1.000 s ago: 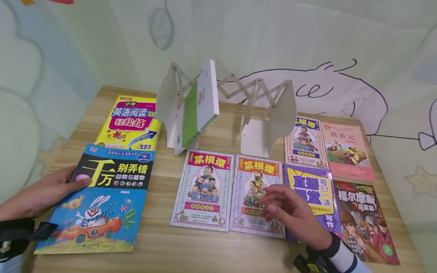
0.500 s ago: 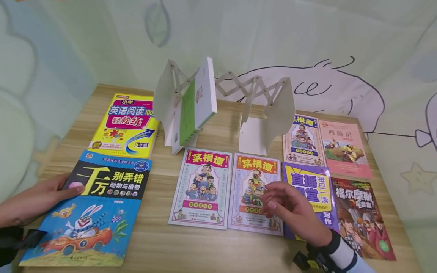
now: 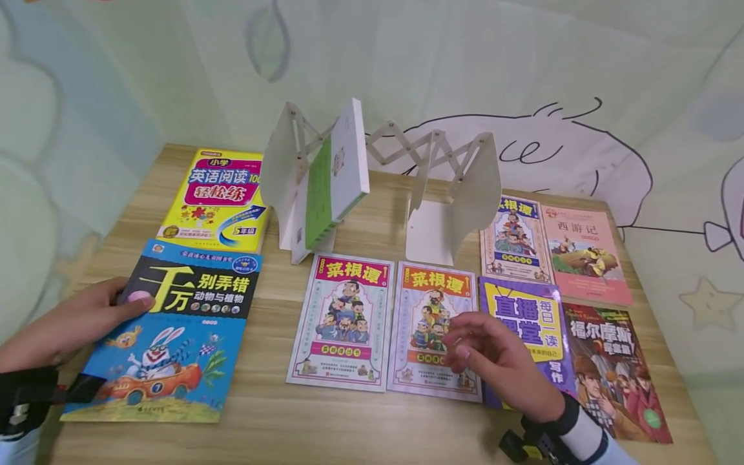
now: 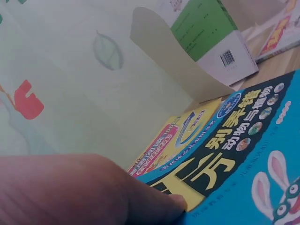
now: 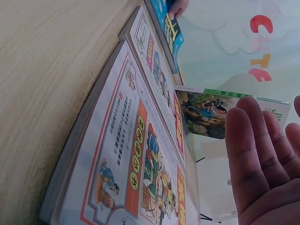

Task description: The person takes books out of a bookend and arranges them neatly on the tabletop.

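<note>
My left hand (image 3: pixel 78 321) grips the left edge of a blue picture book with a rabbit in a car (image 3: pixel 174 352), with the thumb on its black title band. The left wrist view shows the thumb (image 4: pixel 70 192) on that blue book (image 4: pixel 243 159), whose cover is tilted. My right hand (image 3: pixel 467 345) hovers with relaxed fingers over the lower right of an orange-titled booklet (image 3: pixel 430 303) and holds nothing. In the right wrist view the right hand's fingers (image 5: pixel 262 154) are straight above the booklet (image 5: pixel 136 159).
A white expanding book rack (image 3: pixel 459 194) stands at the back of the wooden table (image 3: pixel 349 426), with a green-and-white book (image 3: pixel 334 181) leaning in it. A yellow workbook (image 3: pixel 217 200), a pink-titled booklet (image 3: pixel 343 323) and several books at the right (image 3: pixel 587 258) lie flat.
The blue rabbit book has shifted away from me with my left hand and now reaches the yellow workbook's near edge. The right hand has barely moved.
</note>
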Available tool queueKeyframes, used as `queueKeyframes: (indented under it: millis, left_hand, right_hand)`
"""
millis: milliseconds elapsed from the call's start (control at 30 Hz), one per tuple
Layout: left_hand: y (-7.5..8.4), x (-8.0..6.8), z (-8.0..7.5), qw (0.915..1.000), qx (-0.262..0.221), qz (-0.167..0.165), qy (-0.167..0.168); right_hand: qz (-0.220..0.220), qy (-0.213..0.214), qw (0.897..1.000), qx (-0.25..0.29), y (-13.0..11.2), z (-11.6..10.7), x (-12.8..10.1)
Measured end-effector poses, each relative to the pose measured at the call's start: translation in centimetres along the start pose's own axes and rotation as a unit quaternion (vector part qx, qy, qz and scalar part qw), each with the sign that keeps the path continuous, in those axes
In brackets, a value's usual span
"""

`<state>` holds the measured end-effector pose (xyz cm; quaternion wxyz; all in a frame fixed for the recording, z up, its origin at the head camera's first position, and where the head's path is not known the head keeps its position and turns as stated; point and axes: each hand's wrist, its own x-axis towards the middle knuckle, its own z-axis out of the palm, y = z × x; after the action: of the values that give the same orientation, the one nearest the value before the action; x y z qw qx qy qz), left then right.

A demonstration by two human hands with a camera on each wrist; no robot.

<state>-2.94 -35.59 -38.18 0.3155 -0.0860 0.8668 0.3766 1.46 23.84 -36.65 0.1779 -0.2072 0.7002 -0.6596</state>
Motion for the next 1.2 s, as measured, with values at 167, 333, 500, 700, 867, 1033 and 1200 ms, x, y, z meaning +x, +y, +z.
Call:
queueKeyframes:
  millis: [167,333,500,700,867,1033,1200]
  left_hand:
    - [0.1,0.3,-0.4,0.9988,0.025,-0.005,0.041]
    - [-0.2,0.2,-0.8,0.994,0.071,-0.015,0.082]
    - [-0.2,0.0,-0.9,0.9879,0.112,-0.026,0.104]
    - [1.9,-0.5,0.3,0.9627,0.186,-0.001,0.196]
    - [8.3,-1.6,3.0,0.9407,0.173,0.102,0.273]
    - [16.1,-2.2,6.7,0.8952,0.159,0.273,0.314]
    - [20.7,-0.1,9.5,0.8586,0.149,0.355,0.339]
  right_hand:
    - [-0.033,-0.008,0.999,0.004,0.1,0.1,0.2]
    - [-0.017,0.001,1.0,-0.001,0.3,0.1,0.2]
    - [-0.004,0.009,1.0,-0.008,0.4,0.0,0.0]
    - [-0.002,0.011,1.0,-0.011,0.4,0.0,0.0]
    - [-0.021,0.01,1.0,-0.02,0.3,-0.1,0.2]
    - [-0.015,0.015,0.999,-0.028,0.3,-0.1,0.3]
    - [-0.017,0.016,0.999,-0.029,0.3,-0.1,0.4]
